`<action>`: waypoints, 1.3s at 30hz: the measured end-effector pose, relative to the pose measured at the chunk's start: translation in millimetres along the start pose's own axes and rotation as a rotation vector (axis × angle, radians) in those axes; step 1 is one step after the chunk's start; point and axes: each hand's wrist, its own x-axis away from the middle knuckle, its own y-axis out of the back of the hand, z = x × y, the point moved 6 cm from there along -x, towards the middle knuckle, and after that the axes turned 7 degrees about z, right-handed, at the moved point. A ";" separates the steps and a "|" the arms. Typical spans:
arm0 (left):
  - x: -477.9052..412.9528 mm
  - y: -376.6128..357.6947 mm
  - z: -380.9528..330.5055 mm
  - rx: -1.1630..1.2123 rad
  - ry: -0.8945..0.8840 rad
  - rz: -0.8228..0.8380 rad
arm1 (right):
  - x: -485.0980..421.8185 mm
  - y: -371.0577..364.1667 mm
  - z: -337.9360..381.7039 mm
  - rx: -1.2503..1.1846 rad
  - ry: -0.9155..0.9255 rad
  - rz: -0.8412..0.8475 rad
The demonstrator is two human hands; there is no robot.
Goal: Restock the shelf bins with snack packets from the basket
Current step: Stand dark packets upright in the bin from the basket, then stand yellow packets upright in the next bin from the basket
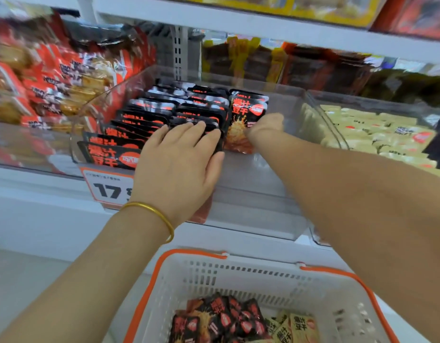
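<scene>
Rows of black-and-red foil snack packets (149,120) are stood upright, front to back, in a clear plastic shelf bin (275,100) on a white shelf (41,219). The left hand (179,159) is laid on the tops of the middle row, its grip spread, with straight fingers pressed against the packets. A gold bangle (152,211) is worn at that wrist.

The right hand (265,127) is reached into the right side of the same bin. Its grip is pinched on the lower right edge of a single black-and-red packet (246,115), which is held upright just beside the rows. The fingertips are hidden behind the hand.

An orange-edged white price tag (107,189) is fixed to the bin front and is partly covered by the left wrist.

Below the shelf, a white slotted plastic basket (238,271) with orange handles is seen. A pile of black-and-red packets (221,318) lies in it, with a few yellow packets (298,325) beside them.

Pale yellow packets (362,129) fill the bin on the right. Red packets (53,78) are heaped on the left.
</scene>
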 end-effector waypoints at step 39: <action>147.4 -134.3 -197.0 0.698 -0.064 0.973 | 200.1 97.6 -245.2 0.405 0.108 0.906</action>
